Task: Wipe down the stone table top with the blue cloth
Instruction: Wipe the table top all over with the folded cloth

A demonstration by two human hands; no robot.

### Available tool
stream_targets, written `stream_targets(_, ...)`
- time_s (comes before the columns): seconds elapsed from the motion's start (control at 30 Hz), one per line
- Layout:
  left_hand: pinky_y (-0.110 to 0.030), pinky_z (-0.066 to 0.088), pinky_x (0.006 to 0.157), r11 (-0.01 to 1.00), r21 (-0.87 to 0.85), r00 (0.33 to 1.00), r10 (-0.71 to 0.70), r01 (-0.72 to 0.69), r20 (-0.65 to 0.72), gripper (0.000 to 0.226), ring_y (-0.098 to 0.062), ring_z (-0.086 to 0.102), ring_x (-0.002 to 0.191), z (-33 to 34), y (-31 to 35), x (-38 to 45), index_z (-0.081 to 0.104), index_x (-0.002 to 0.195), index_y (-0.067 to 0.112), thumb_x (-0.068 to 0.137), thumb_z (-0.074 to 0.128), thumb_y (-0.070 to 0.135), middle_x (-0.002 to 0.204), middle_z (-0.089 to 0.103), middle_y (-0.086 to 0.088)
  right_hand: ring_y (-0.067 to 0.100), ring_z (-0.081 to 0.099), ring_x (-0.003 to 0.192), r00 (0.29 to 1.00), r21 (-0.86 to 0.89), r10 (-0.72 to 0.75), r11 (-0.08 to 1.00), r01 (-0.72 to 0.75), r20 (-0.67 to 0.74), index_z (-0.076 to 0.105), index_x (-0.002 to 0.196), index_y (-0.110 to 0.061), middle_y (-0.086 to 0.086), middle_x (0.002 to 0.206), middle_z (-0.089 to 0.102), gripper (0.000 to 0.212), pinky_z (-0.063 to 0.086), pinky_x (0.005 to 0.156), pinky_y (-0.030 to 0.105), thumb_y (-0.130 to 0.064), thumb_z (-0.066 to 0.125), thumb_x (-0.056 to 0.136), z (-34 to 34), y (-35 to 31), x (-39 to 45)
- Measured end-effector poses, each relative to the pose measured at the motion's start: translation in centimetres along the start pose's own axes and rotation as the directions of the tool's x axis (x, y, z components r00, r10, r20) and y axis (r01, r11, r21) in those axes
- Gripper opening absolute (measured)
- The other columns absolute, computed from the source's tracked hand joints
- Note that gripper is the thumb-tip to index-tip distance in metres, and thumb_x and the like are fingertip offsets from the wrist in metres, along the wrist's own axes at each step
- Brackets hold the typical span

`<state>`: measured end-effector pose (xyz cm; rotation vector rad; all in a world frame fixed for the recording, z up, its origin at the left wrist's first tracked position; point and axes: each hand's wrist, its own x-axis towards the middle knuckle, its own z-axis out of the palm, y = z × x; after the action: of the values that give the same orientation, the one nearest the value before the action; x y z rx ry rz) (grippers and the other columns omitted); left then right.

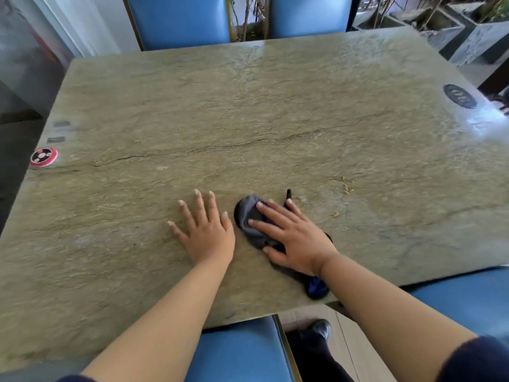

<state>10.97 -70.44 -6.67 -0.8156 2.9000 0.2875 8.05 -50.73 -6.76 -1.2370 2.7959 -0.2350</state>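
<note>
The stone table top is grey-green with dark cracks running across it. A crumpled blue-grey cloth lies near the table's front edge. My right hand presses flat on the cloth with fingers spread, and a dark blue end of the cloth sticks out under my wrist. My left hand rests flat on the bare stone just left of the cloth, fingers apart, holding nothing. A few yellow crumbs lie to the right of the cloth.
A red round call button sits at the left edge. A dark oval plate is set near the right edge. Blue chairs stand at the far side, and others at the near side. Stone planters are at the back right.
</note>
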Motion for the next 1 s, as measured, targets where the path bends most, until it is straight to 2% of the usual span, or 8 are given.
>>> stream_targets(0.13,-0.063,-0.007,0.113,0.997,0.073,0.999,0.020,-0.017,-0.038,0.057,-0.028,-0.014,0.147,0.9,0.1,-0.3,-0.005,0.152,0.031,0.098,0.008,0.047,0.161,-0.013,0.005,0.018,0.002,0.149,0.944,0.067,0.331,0.942,-0.329,-0.017,0.027,0.148,-0.038,-0.002,0.161,0.011,0.062,0.000,0.120,0.045,-0.056,0.035,0.090,-0.6,1.7,3.0)
stream_targets(0.27,-0.058,-0.002,0.117,0.992,-0.122,0.998,-0.047,0.040,-0.051,0.055,-0.026,-0.005,0.148,-0.1,1.0,-0.4,0.015,0.152,0.028,0.099,0.028,0.039,0.162,-0.004,0.003,0.012,-0.004,0.148,0.937,0.309,0.349,0.888,-0.341,0.029,0.026,0.149,-0.035,-0.008,0.161,0.009,0.058,-0.014,0.117,0.042,-0.050,0.041,0.095,-2.1,1.8,3.2)
stream_targets(0.37,-0.047,0.009,0.120,0.902,-0.358,0.968,0.197,-0.242,-0.158,0.054,-0.023,0.003,0.148,-1.2,5.0,-2.3,0.028,0.149,0.022,0.098,0.040,0.035,0.162,0.005,-0.002,0.009,0.008,0.147,0.922,0.360,0.373,0.878,-0.316,-0.101,0.036,0.144,-0.035,-0.011,0.156,0.025,0.050,-0.012,0.118,0.046,-0.037,0.046,0.095,-3.5,4.2,0.9)
stream_targets(0.47,-0.044,-0.003,0.120,0.877,-0.301,0.915,0.402,-0.375,0.028,0.079,-0.026,-0.013,0.147,-0.6,10.6,-4.5,0.007,0.153,0.025,0.090,0.034,0.065,0.162,-0.006,-0.008,0.016,0.011,0.148,0.749,0.335,0.638,0.755,-0.563,-0.178,0.044,0.139,-0.031,-0.002,0.155,0.029,0.045,-0.006,0.120,0.046,-0.028,0.048,0.095,-3.9,8.3,-2.0)
stream_targets(0.53,-0.050,-0.012,0.115,0.946,-0.148,0.942,0.308,-0.288,0.133,0.096,-0.035,-0.023,0.144,0.7,13.1,-4.4,-0.002,0.153,0.023,0.080,0.027,0.080,0.160,-0.014,-0.013,0.022,0.007,0.148,0.573,0.300,0.808,0.585,-0.754,-0.136,0.042,0.140,-0.029,0.004,0.157,0.025,0.045,-0.005,0.119,0.047,-0.031,0.045,0.095,-3.8,11.2,-4.2)
stream_targets(0.6,-0.056,-0.008,0.115,0.970,-0.052,0.965,0.241,-0.237,0.107,0.091,-0.039,-0.021,0.143,1.5,14.3,-3.0,0.003,0.153,0.020,0.084,0.032,0.073,0.160,-0.013,-0.016,0.024,0.001,0.148,0.438,0.273,0.896,0.441,-0.855,-0.074,0.035,0.144,-0.029,0.005,0.160,0.017,0.049,-0.006,0.119,0.048,-0.039,0.038,0.097,-3.5,13.4,-6.3)
stream_targets(0.87,-0.044,0.001,0.120,0.925,0.015,0.925,0.379,-0.379,-0.023,0.059,-0.028,-0.001,0.148,1.9,17.6,7.5,0.022,0.151,0.025,0.096,0.039,0.038,0.162,0.004,-0.005,0.024,-0.005,0.148,0.424,0.255,0.897,0.442,-0.860,-0.128,0.027,0.148,-0.029,0.003,0.161,0.011,0.054,-0.007,0.120,0.042,-0.047,0.020,0.098,-1.9,14.4,-7.4)
stream_targets(1.0,-0.040,0.004,0.120,0.781,-0.106,0.787,0.617,-0.616,-0.025,0.052,-0.019,0.008,0.148,2.7,22.7,7.5,0.037,0.145,0.026,0.094,0.037,0.034,0.160,0.016,0.003,0.021,-0.004,0.149,0.412,0.342,0.898,0.440,-0.830,-0.156,0.030,0.148,-0.024,0.002,0.160,0.015,0.060,-0.009,0.120,0.039,-0.044,0.016,0.094,-1.7,14.9,-7.4)
